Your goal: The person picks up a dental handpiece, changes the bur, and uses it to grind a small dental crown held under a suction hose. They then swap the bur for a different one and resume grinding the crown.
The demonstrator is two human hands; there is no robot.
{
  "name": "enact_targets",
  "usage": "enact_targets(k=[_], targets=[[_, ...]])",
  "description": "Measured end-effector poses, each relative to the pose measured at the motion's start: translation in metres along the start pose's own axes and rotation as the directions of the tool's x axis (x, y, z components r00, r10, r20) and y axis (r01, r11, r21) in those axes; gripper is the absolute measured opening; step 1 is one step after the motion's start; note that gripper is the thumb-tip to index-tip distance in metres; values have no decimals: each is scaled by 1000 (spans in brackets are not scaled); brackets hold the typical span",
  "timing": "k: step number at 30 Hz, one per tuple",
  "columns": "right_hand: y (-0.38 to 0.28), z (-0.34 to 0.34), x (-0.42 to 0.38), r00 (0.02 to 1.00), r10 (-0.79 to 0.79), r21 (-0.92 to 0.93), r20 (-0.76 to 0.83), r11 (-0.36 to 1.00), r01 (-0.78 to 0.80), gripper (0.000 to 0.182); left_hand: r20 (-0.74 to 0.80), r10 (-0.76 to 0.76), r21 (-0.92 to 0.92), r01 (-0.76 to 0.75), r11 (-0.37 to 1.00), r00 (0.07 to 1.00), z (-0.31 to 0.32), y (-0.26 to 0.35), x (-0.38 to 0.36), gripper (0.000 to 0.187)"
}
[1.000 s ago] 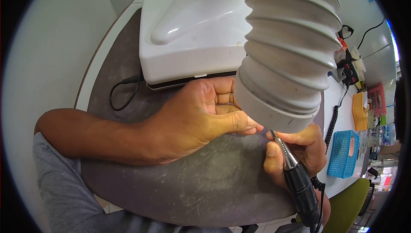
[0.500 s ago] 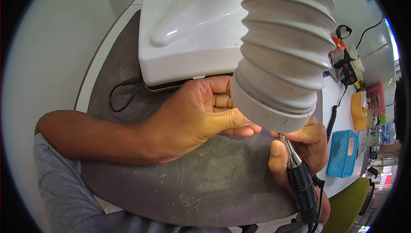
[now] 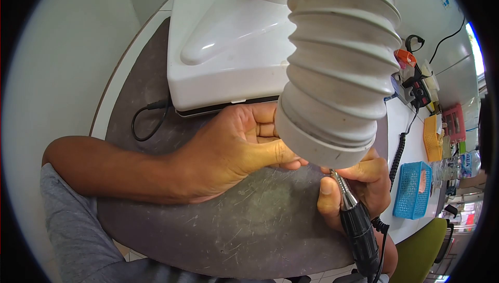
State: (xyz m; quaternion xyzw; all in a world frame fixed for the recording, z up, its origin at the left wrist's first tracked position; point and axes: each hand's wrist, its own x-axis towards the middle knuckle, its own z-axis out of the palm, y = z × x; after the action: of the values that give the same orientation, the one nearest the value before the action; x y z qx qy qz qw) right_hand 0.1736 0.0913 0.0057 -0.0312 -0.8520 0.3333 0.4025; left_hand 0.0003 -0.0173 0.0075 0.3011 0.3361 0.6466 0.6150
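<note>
My right hand (image 3: pixel 371 179) is closed around a rotary handpiece (image 3: pixel 359 236), black at the body with a silver metal neck. The tool slants up and left, and its tip goes out of sight under the rim of a ribbed white extraction hose (image 3: pixel 343 69). Left of the hose mouth, my left hand (image 3: pixel 244 145) has its fingers curled in and the thumb pressed toward them. Its fingertips are partly behind the hose, so whatever they pinch cannot be made out. Both hands are over a scratched dark grey mat (image 3: pixel 234 236).
Behind my hands stands a white machine (image 3: pixel 223 75) bearing the hose, with a black cable (image 3: pixel 136 124) on its left. On the white side table are a blue basket (image 3: pixel 413 192), a yellow basket (image 3: pixel 432 137) and a coiled cord (image 3: pixel 398 153). A green chair (image 3: pixel 421 252) is at lower right.
The whole view has shifted slightly, with hose, hands and handpiece appearing a little lower and further left. Both hands keep the same grip.
</note>
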Motion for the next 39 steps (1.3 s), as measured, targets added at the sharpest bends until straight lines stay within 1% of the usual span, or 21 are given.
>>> enact_targets(k=[1,8,11,13,14,16,20,23,26,28,29,31,32,34,35,37,38,39], targets=[[0,0,0,1000,-9,-2,1,1000,9,26,-16,-33,-8,33,999,999,0,0,0,27],[-1,1,0,1000,-16,-51,20,999,17,29,-1,-40,3,40,999,999,-4,-7,4,25],[-4,4,1,1000,9,-65,9,998,-9,28,0,-34,50,34,998,999,-5,-8,4,25],[-4,5,3,999,-32,-22,40,999,33,29,4,-25,104,25,994,1000,-5,-9,4,25],[-4,4,2,999,-31,-22,38,999,32,29,5,-27,105,26,994,1000,-5,-9,5,25],[-4,3,-1,999,49,-66,17,997,-48,30,-3,-14,97,14,995,1000,-5,-10,4,22],[-4,4,-2,999,33,-36,13,999,-33,29,-9,-2,77,3,997,1000,-4,-10,5,21],[-3,4,-1,998,70,-41,-7,997,-70,28,4,9,96,-9,995,1000,-5,-11,6,20],[-3,4,-1,999,37,-17,3,999,-37,28,1,-10,75,10,997,1000,-3,-8,5,20],[-4,2,0,996,88,-46,5,995,-87,28,-5,-19,67,19,998,1000,-3,-7,4,20],[-3,3,-1,996,89,-46,5,995,-88,28,-5,-19,66,20,998,1000,-3,-8,4,20],[-1,4,0,1000,21,-35,0,999,-21,29,15,-6,84,5,996,1000,-5,-9,3,20],[-2,4,-1,1000,20,-34,0,999,-20,29,14,-6,84,5,996,1000,-5,-9,3,20],[-4,2,-2,996,93,-44,14,995,-92,31,-17,-10,57,11,998,1000,-3,-9,3,19],[-3,3,-1,995,94,-45,13,995,-93,31,-16,-11,56,12,998,1000,-3,-9,4,19],[1,4,2,1000,-16,8,22,1000,15,32,-12,-23,85,24,996,1000,-2,-9,4,19],[0,3,2,1000,-16,8,20,1000,16,32,-12,-24,86,25,996,1000,-3,-8,4,19],[-1,2,2,999,17,-14,30,1000,-16,32,-3,-27,77,27,997,1000,-3,-7,3,19]])
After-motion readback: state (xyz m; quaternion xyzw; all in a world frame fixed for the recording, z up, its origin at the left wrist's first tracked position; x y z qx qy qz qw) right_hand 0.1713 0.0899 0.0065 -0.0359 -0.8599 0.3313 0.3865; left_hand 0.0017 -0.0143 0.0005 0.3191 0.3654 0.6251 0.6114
